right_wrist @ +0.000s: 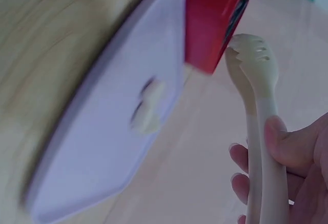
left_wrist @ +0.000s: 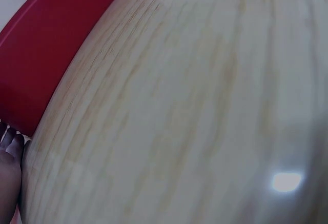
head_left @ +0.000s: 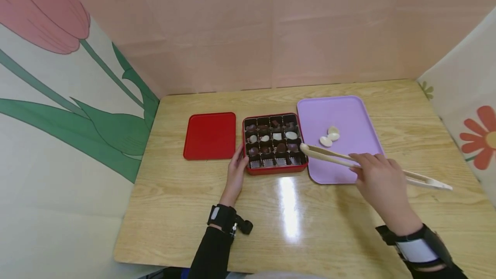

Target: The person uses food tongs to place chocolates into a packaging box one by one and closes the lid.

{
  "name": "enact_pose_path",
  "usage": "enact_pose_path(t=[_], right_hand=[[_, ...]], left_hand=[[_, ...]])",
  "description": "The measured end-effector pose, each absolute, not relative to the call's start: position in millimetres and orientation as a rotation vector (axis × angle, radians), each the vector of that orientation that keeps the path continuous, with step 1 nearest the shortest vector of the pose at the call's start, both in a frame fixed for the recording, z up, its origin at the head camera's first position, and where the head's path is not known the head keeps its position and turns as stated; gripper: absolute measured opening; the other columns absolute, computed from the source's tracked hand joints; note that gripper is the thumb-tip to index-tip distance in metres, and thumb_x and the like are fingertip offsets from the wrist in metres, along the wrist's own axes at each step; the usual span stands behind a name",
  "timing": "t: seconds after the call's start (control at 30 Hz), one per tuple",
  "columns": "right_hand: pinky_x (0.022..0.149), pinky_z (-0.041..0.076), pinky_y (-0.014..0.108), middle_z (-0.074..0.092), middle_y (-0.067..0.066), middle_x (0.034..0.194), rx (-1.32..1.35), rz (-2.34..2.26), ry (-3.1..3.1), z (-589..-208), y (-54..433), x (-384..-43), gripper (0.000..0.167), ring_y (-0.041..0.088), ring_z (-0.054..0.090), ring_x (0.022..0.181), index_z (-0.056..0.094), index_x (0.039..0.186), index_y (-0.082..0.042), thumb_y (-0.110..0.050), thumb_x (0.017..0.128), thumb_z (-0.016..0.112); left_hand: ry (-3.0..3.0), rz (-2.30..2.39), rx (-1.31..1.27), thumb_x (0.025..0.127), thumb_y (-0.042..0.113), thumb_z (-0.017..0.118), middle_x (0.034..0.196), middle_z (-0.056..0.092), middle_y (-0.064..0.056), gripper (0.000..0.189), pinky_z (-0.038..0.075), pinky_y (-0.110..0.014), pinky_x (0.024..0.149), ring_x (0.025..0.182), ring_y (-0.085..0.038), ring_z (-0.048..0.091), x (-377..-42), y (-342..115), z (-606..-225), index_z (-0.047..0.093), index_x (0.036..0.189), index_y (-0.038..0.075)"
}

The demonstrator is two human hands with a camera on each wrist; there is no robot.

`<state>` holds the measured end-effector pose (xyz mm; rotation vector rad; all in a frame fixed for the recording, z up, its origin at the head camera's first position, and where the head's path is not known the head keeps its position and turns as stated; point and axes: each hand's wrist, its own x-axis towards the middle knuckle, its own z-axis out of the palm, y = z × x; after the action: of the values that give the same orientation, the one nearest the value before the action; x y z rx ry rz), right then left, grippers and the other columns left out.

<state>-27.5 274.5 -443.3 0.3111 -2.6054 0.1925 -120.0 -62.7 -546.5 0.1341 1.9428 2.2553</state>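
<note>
A red box (head_left: 276, 170) with a black compartmented insert holds dark chocolates and several white pieces; the nearest row has clear wrappers or liners. My left hand (head_left: 235, 173) rests against the box's near left corner, fingers along its side. In my right hand (head_left: 381, 180) I grip cream-coloured tongs (right_wrist: 264, 131), thumb on one arm and fingers on the other. The tong tips are close together at the box's right edge; I see nothing between them. Several white oval pieces (head_left: 325, 141) lie on the purple tray (head_left: 333, 111) beside the box.
A red square lid (head_left: 211, 136) lies on the wooden table (head_left: 174, 218) left of the box. The tray stands directly right of the box. A pink backdrop (head_left: 271, 33) rises behind the table, with flower-printed sheets at both sides.
</note>
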Motion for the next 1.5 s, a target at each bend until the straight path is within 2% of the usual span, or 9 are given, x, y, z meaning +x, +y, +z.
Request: enact_pose_path(t=[0.13,0.37,0.57,0.87,1.2,1.3,1.5], right_hand=[[0.059,0.040,0.040,0.064,0.007,0.088,0.429,0.235,-2.647,-443,250,-38,0.031,0.028,0.055,0.074,0.064,0.102,-0.004,-0.013,0.072,0.067],[0.061,0.040,0.037,0.063,0.006,0.089,0.619,0.277,-2.654,-448,208,-58,0.030,0.025,0.053,0.076,0.064,0.100,-0.005,-0.012,0.070,0.064],[0.061,0.039,0.034,0.063,0.008,0.090,0.691,0.217,-2.675,-450,187,-70,0.038,0.024,0.051,0.073,0.064,0.101,-0.003,-0.006,0.063,0.063],[0.060,0.037,0.035,0.063,0.010,0.090,0.688,0.148,-2.716,-446,176,-79,0.036,0.026,0.050,0.073,0.064,0.101,-0.002,-0.012,0.067,0.070],[0.062,0.040,0.037,0.063,0.010,0.092,0.670,0.189,-2.720,-450,178,-77,0.040,0.026,0.051,0.073,0.064,0.103,-0.003,-0.011,0.064,0.068],[0.062,0.040,0.036,0.063,0.008,0.092,0.629,0.216,-2.722,-452,184,-74,0.038,0.025,0.051,0.074,0.064,0.103,-0.005,-0.014,0.067,0.067],[0.067,0.040,0.040,0.062,0.005,0.096,0.486,0.256,-2.741,-452,209,-62,0.037,0.026,0.052,0.084,0.062,0.107,-0.008,-0.015,0.071,0.063]], left_hand=[[1.934,2.274,0.124,0.094,0.016,0.043,0.142,0.027,0.001,0.049,0.024,-0.033,0.102,0.129,-0.015,0.023,-123,-62,-554,0.026,0.140,0.010],[2.015,2.230,0.111,0.095,0.026,0.042,0.140,0.030,0.007,0.047,0.026,-0.033,0.101,0.127,-0.010,0.027,-126,-59,-571,0.030,0.140,0.021],[2.057,2.194,0.129,0.096,0.024,0.040,0.140,0.030,0.003,0.047,0.027,-0.034,0.101,0.126,-0.012,0.028,-123,-59,-563,0.029,0.140,0.015],[2.108,2.162,0.156,0.095,0.035,0.038,0.142,0.026,0.002,0.050,0.023,-0.042,0.102,0.129,-0.018,0.022,-126,-60,-574,0.027,0.141,0.018],[2.114,2.157,0.120,0.094,0.034,0.040,0.139,0.030,0.009,0.045,0.028,-0.035,0.100,0.126,-0.010,0.029,-127,-62,-574,0.030,0.138,0.029],[2.134,2.149,0.129,0.095,0.033,0.040,0.139,0.031,0.009,0.046,0.029,-0.033,0.100,0.125,-0.009,0.030,-127,-62,-575,0.030,0.139,0.028],[2.129,2.170,0.163,0.095,0.026,0.041,0.142,0.028,-0.002,0.049,0.028,-0.034,0.100,0.127,-0.016,0.028,-124,-63,-561,0.028,0.140,0.013]])
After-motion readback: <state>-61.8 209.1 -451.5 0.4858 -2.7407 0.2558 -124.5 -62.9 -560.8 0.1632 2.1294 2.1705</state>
